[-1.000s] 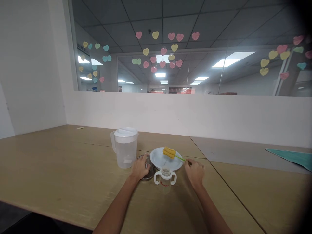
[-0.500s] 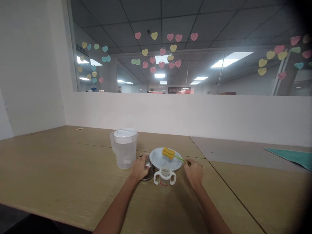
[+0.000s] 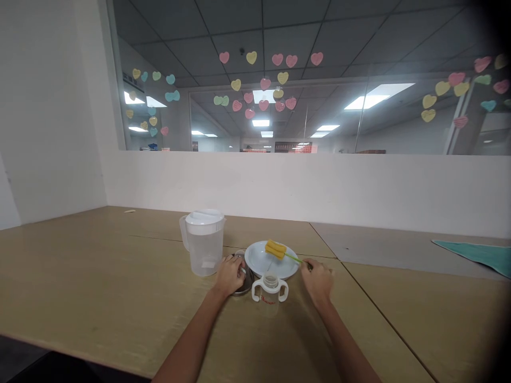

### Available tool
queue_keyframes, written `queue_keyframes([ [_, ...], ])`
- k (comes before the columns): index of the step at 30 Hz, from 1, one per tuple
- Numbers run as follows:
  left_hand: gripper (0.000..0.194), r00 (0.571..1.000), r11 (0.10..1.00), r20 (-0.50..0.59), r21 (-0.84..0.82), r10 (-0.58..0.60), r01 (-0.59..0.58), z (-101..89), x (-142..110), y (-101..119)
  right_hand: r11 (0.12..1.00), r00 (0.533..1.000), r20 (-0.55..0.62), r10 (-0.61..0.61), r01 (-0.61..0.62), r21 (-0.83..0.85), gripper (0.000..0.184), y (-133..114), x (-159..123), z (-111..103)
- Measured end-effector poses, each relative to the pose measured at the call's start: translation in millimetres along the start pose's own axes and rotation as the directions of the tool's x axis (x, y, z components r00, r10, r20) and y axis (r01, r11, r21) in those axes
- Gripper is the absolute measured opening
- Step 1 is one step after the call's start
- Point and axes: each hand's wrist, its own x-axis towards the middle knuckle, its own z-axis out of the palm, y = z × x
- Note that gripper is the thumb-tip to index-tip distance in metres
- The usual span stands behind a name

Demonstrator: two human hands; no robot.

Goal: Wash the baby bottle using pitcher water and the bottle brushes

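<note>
In my right hand [image 3: 319, 280] is the green handle of a bottle brush. Its yellow sponge head [image 3: 275, 249] is over a white plate [image 3: 254, 256]. My left hand [image 3: 230, 274] is over a round metal dish [image 3: 246, 289], its fingers closed around a small white piece [image 3: 242, 271], mostly hidden by them. Between my hands, in front of the plate, a clear baby bottle [image 3: 269, 305] stands upright without a cap, a white two-handled ring [image 3: 258, 284] around its neck. A clear, rounded item [image 3: 239, 254] shows behind my left fingers.
A translucent pitcher [image 3: 206, 252] with a white lid stands just left of my left hand. Far right lies a green cloth [image 3: 479, 255]. A thin flat scrap [image 3: 130, 211] rests at the back left. Behind the wooden table [image 3: 99, 287] rises a white wall [image 3: 279, 181] with a window.
My left fingers have closed in around the small white piece, which now shows less. My right hand and the brush have hardly moved.
</note>
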Motion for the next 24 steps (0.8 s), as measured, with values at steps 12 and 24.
queue_keyframes([
  [12, 0.048, 0.945, 0.864, -0.135, -0.383, 0.297, -0.327, 8.7, -16.7, 72.1, 0.962, 0.986, -0.152, 0.065, -0.021, 0.273, 0.038, 4.5, 0.7, 1.4],
  [24, 0.054, 0.913, 0.872, -0.400, -0.472, -0.081, -0.130, -3.2, -2.1, 60.5, 0.763, 0.998, -0.009, 0.064, -0.043, 0.645, 0.042, -1.4, 0.6, -13.6],
])
